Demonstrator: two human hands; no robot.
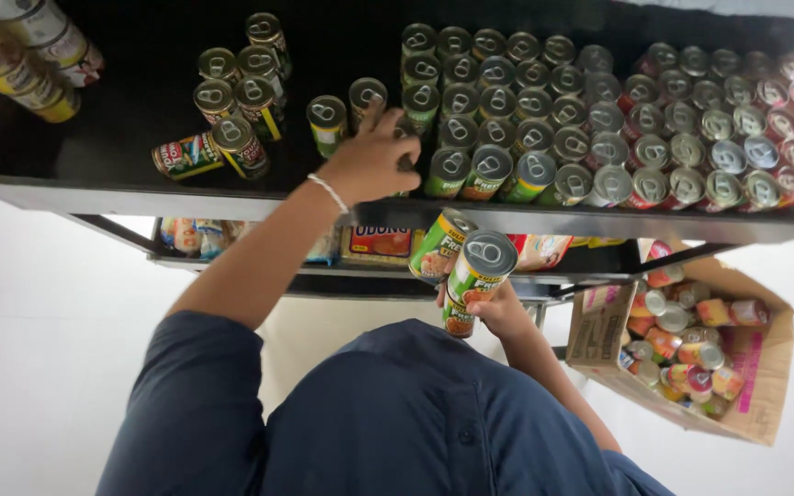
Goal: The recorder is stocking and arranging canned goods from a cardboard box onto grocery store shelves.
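Note:
My left hand (369,161), a thin bracelet at its wrist, reaches onto the black top shelf (94,170) and closes around a can that it mostly hides. That can stands at the left end of the front row of green-labelled cans (470,138). Below the shelf edge, my right hand (500,314) holds two green-and-orange labelled cans together. The nearer can (478,271) shows its pull-tab lid, and the second can (439,244) sits just behind it.
Red-labelled cans (719,129) fill the shelf's right side, and loose cans (236,101) stand at the left, one lying down (186,154). A lower shelf holds packets (379,241). An open cardboard box (765,386) with several cans sits on the floor at the right.

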